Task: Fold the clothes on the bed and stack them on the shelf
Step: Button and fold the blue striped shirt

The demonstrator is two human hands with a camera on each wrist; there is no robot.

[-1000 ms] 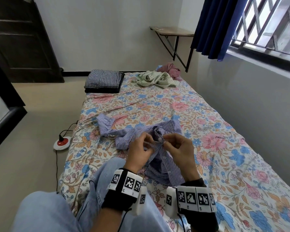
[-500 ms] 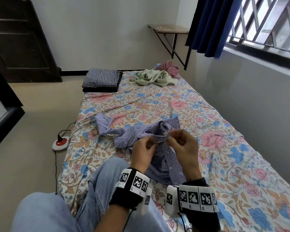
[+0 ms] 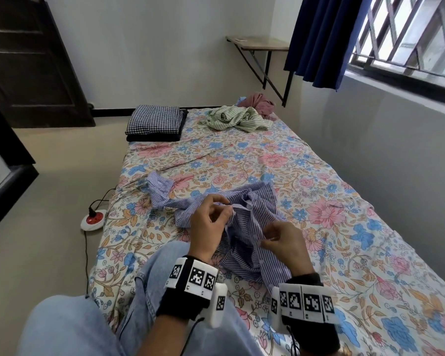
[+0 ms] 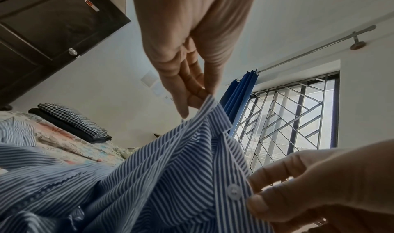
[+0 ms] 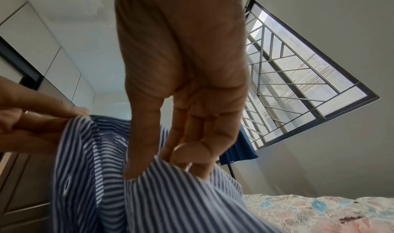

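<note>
A blue-and-white striped shirt (image 3: 252, 222) lies rumpled on the floral bed (image 3: 319, 176), partly over my knee. My left hand (image 3: 211, 222) pinches one front edge of the striped shirt (image 4: 149, 177) between thumb and fingers. My right hand (image 3: 280, 242) pinches the other front edge, lower down, beside a white button (image 4: 233, 190). In the right wrist view its fingers (image 5: 192, 150) curl onto the striped shirt (image 5: 170, 203). A green striped garment (image 3: 237, 119) and a pink one (image 3: 260, 101) lie crumpled at the far end. A wooden wall shelf (image 3: 260, 43) hangs beyond the bed.
A folded checked cloth (image 3: 154, 122) sits on a dark folded one at the bed's far left corner. A red-and-white power socket (image 3: 93, 219) with its cord lies on the floor to the left. A dark door (image 3: 28, 60) stands at the left, a blue curtain (image 3: 324, 39) by the barred window.
My hands have drawn apart on the shirt front: the right one slid down and toward me along the placket, while the left stays higher up on its edge.
</note>
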